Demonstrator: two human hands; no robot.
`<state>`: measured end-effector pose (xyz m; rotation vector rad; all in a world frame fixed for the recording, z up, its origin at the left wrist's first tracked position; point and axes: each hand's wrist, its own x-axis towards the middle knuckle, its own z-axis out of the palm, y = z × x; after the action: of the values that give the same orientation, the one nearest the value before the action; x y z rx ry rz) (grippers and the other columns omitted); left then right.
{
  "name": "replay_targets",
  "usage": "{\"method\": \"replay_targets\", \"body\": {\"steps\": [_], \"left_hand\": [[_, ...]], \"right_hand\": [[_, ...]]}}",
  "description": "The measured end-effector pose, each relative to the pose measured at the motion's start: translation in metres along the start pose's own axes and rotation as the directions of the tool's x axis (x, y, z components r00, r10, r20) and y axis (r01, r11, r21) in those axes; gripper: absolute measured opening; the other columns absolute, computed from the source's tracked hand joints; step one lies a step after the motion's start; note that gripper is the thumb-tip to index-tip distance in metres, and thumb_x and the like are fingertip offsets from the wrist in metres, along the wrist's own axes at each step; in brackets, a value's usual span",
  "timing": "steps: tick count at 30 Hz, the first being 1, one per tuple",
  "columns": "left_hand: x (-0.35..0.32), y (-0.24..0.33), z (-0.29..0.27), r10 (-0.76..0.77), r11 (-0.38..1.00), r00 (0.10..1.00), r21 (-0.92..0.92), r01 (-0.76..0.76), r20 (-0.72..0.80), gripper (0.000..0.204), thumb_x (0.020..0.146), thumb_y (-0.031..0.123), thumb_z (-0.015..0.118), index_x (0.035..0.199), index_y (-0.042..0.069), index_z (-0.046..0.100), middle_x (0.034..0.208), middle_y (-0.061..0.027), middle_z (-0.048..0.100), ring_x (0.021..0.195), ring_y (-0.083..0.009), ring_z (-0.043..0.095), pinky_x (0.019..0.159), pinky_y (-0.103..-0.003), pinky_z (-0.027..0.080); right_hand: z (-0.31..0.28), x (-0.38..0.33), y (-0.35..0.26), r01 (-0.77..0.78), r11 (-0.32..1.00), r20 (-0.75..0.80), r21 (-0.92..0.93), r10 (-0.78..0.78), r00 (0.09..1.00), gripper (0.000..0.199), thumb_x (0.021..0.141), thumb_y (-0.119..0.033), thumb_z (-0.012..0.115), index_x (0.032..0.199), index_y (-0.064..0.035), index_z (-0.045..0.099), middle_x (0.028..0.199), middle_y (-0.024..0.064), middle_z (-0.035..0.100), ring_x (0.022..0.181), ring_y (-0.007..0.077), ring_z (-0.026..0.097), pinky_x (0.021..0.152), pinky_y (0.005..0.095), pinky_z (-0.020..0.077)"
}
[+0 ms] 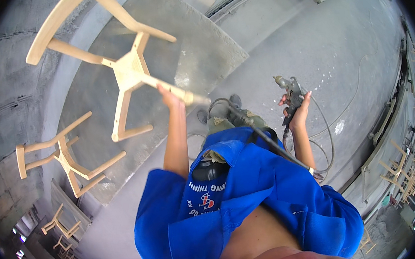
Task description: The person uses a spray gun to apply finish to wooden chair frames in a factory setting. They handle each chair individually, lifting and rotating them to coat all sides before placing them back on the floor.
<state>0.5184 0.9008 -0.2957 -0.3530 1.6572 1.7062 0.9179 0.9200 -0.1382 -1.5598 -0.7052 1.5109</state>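
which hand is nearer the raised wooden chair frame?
Left. The left hand grips one leg of the raised wooden chair frame, holding it up. The right hand is well off to the right, apart from the frame, holding a spray gun.

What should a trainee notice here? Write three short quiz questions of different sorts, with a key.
1. True or false: the left hand holds a leg of the raised chair frame.
2. What does the right hand hold? A) a brush B) a spray gun C) a cloth
3. Fill in: a second chair frame sits to the person's ____.

Key: 1 true; 2 B; 3 left. The hose runs down from the gun.
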Motion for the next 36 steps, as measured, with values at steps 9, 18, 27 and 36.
{"method": "replay_targets", "body": {"steps": [9,18,27,36], "left_hand": [[0.083,0.023,0.148,-0.13,0.949,0.989,0.297,0.103,0.072,0.101,0.089,0.08,0.043,0.142,-0.006,0.045,0.131,-0.0187,0.062,0.126,-0.0274,0.053,0.115,-0.049,0.024],[-0.096,-0.083,-0.021,-0.495,0.502,0.548,0.736,-0.454,0.675,0.066,0.1,0.061,0.046,0.088,0.003,0.074,0.09,-0.0083,0.074,0.088,-0.0208,0.067,0.088,-0.036,0.051],[-0.174,-0.073,-0.154,-0.195,0.494,0.857,0.802,-0.335,0.477,0.072,0.106,0.056,0.034,0.075,-0.002,0.066,0.071,-0.0104,0.065,0.07,-0.0228,0.061,0.071,-0.038,0.048],[-0.197,-0.07,-0.266,-0.048,0.626,0.952,0.752,-0.207,0.302,0.072,0.107,0.053,0.032,0.067,0.0,0.06,0.065,-0.0074,0.059,0.065,-0.019,0.053,0.066,-0.036,0.043]], "right_hand": [[0.018,0.043,-0.068,0.044,0.999,0.191,-0.005,-0.043,0.981,0.087,0.098,-0.072,0.018,0.115,0.0007,0.062,0.078,0.0086,0.065,0.066,0.0167,0.062,0.043,0.0241,0.033],[0.044,0.149,-0.079,-0.114,0.987,0.365,0.115,0.065,0.929,0.083,0.098,-0.071,0.021,0.107,-0.0007,0.062,0.071,0.0085,0.063,0.062,0.0175,0.062,0.041,0.0256,0.0339],[0.012,0.189,0.071,-0.191,0.978,-0.014,-0.089,0.191,0.982,0.073,0.099,-0.07,0.027,0.096,-0.006,0.062,0.064,0.0058,0.061,0.052,0.0185,0.062,0.04,0.0272,0.0346],[0.075,0.103,0.129,0.507,0.342,0.491,-0.791,-0.14,0.86,0.051,0.093,-0.052,0.062,0.109,-0.005,0.07,0.092,0.0232,0.071,0.095,0.0418,0.068,0.081,0.0491,0.054]]}}
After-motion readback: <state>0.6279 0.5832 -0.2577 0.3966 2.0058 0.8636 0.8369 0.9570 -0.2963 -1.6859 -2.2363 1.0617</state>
